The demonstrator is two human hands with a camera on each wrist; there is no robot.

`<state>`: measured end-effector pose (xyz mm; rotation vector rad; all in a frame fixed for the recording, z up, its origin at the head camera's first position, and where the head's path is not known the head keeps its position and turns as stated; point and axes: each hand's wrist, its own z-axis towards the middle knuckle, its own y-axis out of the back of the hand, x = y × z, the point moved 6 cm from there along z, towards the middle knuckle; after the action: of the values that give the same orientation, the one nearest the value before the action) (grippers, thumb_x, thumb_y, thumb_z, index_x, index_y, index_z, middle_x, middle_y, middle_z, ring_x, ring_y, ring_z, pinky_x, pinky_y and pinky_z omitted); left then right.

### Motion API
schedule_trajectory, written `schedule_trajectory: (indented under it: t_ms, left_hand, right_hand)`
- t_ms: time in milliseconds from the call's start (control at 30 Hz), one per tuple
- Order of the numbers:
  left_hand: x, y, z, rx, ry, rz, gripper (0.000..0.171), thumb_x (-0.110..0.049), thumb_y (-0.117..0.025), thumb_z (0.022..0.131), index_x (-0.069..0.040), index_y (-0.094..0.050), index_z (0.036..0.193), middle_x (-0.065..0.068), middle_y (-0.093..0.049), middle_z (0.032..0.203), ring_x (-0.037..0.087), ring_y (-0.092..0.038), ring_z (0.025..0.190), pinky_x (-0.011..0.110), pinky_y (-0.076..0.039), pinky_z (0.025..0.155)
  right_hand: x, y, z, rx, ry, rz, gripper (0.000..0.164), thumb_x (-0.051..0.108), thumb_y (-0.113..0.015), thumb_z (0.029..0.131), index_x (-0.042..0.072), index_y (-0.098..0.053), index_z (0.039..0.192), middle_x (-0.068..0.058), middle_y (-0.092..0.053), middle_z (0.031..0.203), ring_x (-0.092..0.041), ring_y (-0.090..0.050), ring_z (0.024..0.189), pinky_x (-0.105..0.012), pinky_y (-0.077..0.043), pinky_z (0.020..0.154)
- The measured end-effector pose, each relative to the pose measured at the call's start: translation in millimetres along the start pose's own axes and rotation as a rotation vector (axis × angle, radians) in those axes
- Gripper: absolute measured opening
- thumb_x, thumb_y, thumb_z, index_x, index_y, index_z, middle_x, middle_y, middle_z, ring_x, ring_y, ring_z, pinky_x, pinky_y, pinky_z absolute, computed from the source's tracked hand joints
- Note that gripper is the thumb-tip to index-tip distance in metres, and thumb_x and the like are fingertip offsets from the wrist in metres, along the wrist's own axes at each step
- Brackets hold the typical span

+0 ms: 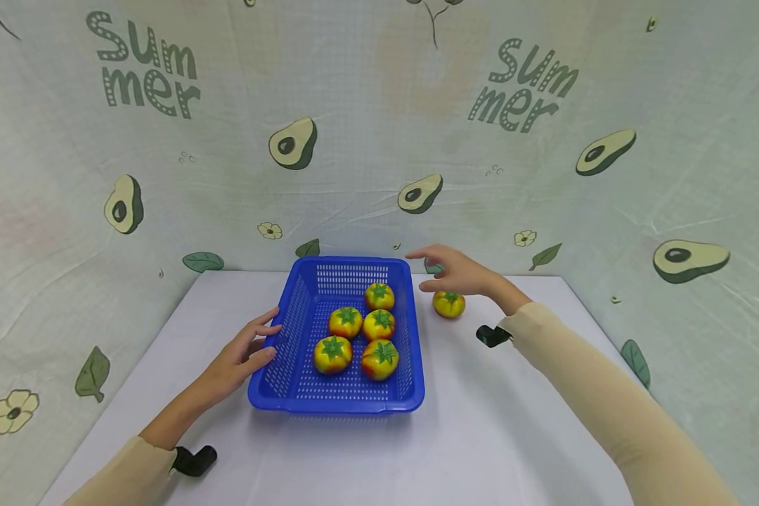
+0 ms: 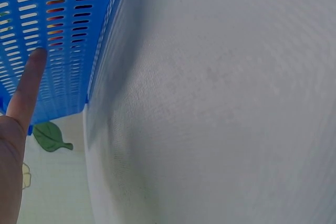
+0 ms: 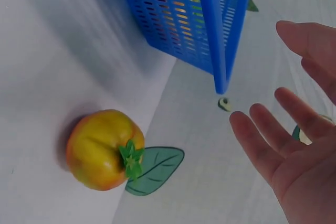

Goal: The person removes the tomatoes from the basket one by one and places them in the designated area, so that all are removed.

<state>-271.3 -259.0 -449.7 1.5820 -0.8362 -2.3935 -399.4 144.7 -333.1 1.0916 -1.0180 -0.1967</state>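
A blue plastic basket (image 1: 338, 406) with slotted walls stands on the table, and several yellow-red tomatoes (image 1: 332, 355) with green leafy tops lie inside it. My left hand (image 1: 240, 358) is at the basket's left side, its fingers spread and fingertips right at the wall and rim. In the left wrist view one finger (image 2: 30, 85) lies over the slotted wall. My right hand (image 1: 455, 273) hovers beside the basket's back right corner, fingers apart and nothing between them. Beneath it, another tomato (image 3: 105, 150) rests on the table outside the basket, to its right.
A white cloth covers the table (image 1: 512, 422). Behind and around it hangs a pale curtain (image 1: 354, 84) printed with avocados, leaves and the word "summer". A black strap piece (image 1: 493, 336) sits at the right cuff, and a similar black piece (image 1: 195, 461) at the left.
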Motion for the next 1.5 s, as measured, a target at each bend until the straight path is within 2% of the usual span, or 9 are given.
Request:
schedule_trajectory:
  t_ms: [233,667,800,900,967,1067,1233,1300,1500]
  left_hand:
    - [-0.6,0.4,-0.7,-0.002,-0.003,-0.008,0.037,-0.016,-0.058,0.109,-0.012,-0.053,0.145,0.016,-0.025,0.175,0.058,-0.047,0.143,0.064,-0.047,0.106]
    - [-0.8,1.9,-1.6,-0.001,-0.010,-0.017,0.037,-0.015,-0.057,0.109,-0.010,-0.053,0.145,0.016,-0.024,0.175,0.058,-0.047,0.142,0.064,-0.048,0.106]
    - [-1.1,2.2,-1.1,0.007,-0.018,-0.019,0.037,-0.014,-0.057,0.109,-0.009,-0.053,0.145,0.016,-0.024,0.175,0.058,-0.048,0.142,0.042,-0.053,0.109]
    - [-1.0,2.3,-0.8,0.012,-0.025,-0.029,0.037,-0.012,-0.057,0.109,-0.008,-0.052,0.145,0.016,-0.024,0.175,0.057,-0.049,0.141,0.021,-0.048,0.107]
    - [-0.8,2.2,-0.8,0.014,-0.026,-0.031,0.037,-0.012,-0.057,0.109,-0.008,-0.052,0.145,0.016,-0.024,0.175,0.057,-0.049,0.140,0.017,-0.046,0.105]
    - [-1.0,1.9,-0.6,0.014,-0.023,-0.027,0.037,-0.013,-0.057,0.109,-0.009,-0.053,0.145,0.016,-0.024,0.175,0.057,-0.050,0.141,0.021,-0.049,0.107]
    - [-1.3,1.3,-0.3,0.009,-0.019,-0.019,0.037,-0.014,-0.057,0.109,-0.010,-0.053,0.146,0.015,-0.024,0.175,0.056,-0.049,0.142,0.056,-0.050,0.109]
    - [-1.4,1.3,-0.5,0.007,-0.019,-0.019,0.037,-0.014,-0.057,0.109,-0.010,-0.053,0.146,0.015,-0.024,0.175,0.056,-0.049,0.141,0.062,-0.048,0.108]
    - [-1.2,1.2,-1.0,0.007,-0.014,-0.025,0.037,-0.014,-0.057,0.109,-0.010,-0.053,0.145,0.015,-0.024,0.175,0.055,-0.049,0.142,0.023,-0.049,0.108]
  right_hand:
    - [16.2,-11.3,17.3,0.051,0.057,0.017,0.065,0.010,-0.078,0.096,0.005,-0.052,0.155,-0.026,-0.048,0.156,-0.048,-0.053,0.139,-0.059,-0.055,0.105]
    - [24.5,-37.8,52.5,0.185,0.048,-0.044,0.068,0.012,-0.079,0.095,0.014,-0.051,0.157,-0.018,-0.046,0.160,-0.045,-0.052,0.141,-0.047,-0.058,0.105]
    - [25.9,-41.5,60.7,0.229,0.039,-0.051,0.070,0.009,-0.078,0.095,0.013,-0.050,0.158,-0.015,-0.046,0.162,-0.045,-0.051,0.143,-0.053,-0.052,0.111]
    - [27.2,-45.6,66.3,0.263,0.048,-0.061,0.070,0.008,-0.078,0.095,0.012,-0.049,0.158,-0.017,-0.046,0.163,-0.046,-0.051,0.143,-0.055,-0.048,0.115]
    - [27.5,-48.8,70.0,0.282,0.057,-0.068,0.070,0.008,-0.078,0.095,0.011,-0.048,0.159,-0.020,-0.045,0.163,-0.046,-0.051,0.143,-0.056,-0.046,0.117]
    - [26.1,-53.4,75.3,0.303,0.063,-0.082,0.071,0.009,-0.079,0.095,0.009,-0.048,0.159,-0.022,-0.046,0.162,-0.046,-0.052,0.143,-0.055,-0.045,0.118]
    - [25.1,-58.2,82.0,0.336,0.034,-0.086,0.070,0.008,-0.079,0.095,0.009,-0.048,0.159,-0.021,-0.047,0.162,-0.044,-0.049,0.146,-0.055,-0.043,0.120]
    - [25.9,-59.6,84.3,0.346,0.011,-0.090,0.070,0.008,-0.078,0.096,0.010,-0.048,0.159,-0.021,-0.047,0.162,-0.044,-0.048,0.147,-0.056,-0.042,0.121]
    - [22.9,-65.6,90.5,0.369,-0.088,-0.103,0.069,0.010,-0.078,0.097,0.013,-0.048,0.159,-0.020,-0.047,0.162,-0.041,-0.045,0.150,-0.058,-0.038,0.123]
